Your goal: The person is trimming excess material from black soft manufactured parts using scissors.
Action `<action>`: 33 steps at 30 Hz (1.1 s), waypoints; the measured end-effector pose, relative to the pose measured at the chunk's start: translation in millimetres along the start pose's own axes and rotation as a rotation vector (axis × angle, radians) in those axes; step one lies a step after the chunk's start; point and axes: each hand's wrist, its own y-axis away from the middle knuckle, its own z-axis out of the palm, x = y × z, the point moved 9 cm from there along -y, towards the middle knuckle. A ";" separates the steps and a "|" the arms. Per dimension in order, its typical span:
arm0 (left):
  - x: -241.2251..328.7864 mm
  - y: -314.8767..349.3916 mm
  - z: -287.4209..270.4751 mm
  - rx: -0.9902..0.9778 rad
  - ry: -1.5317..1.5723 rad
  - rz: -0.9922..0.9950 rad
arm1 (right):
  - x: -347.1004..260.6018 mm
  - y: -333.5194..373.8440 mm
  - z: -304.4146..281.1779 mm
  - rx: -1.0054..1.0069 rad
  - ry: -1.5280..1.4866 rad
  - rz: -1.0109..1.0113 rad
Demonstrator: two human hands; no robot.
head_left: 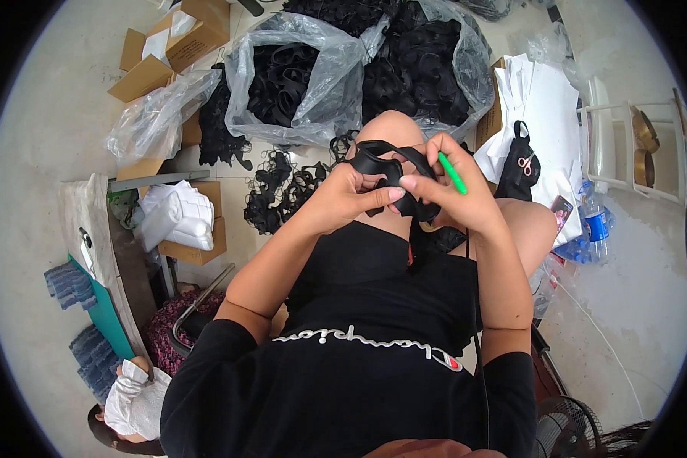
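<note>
Above my lap, both hands grip a black, smooth, rubbery mask-like piece with curved bands and openings. My left hand is closed on its left side, thumb pressed near the middle. On the other side, my right hand pinches it, thumb close to the left thumb. A bright green stick-like tool lies across the fingers of my right hand; its tip is hidden. The fingers partly cover the piece's lower part, and its exact kind is unclear.
Clear plastic bags full of black pieces stand ahead, with more black pieces on the floor. At right lie white sheets, scissors, a phone and bottles. Another person is at lower left, beside a table.
</note>
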 end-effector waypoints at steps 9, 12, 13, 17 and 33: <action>-8.5 1.5 -15.7 -0.008 -0.123 0.032 | -19.7 5.5 3.0 0.133 0.143 -0.293; -15.4 0.2 -38.2 0.105 0.208 0.027 | -35.6 24.9 -12.3 0.408 -0.085 -0.434; -6.2 -0.1 -37.2 0.184 0.207 0.027 | -47.0 23.9 -16.9 0.432 -0.163 -0.454; -14.9 21.9 -50.4 0.129 0.026 -0.121 | -15.8 9.0 -35.1 0.418 -0.526 -0.185; 28.6 48.1 -23.4 0.185 -0.233 0.290 | -9.2 5.2 -4.1 0.404 -0.547 -0.080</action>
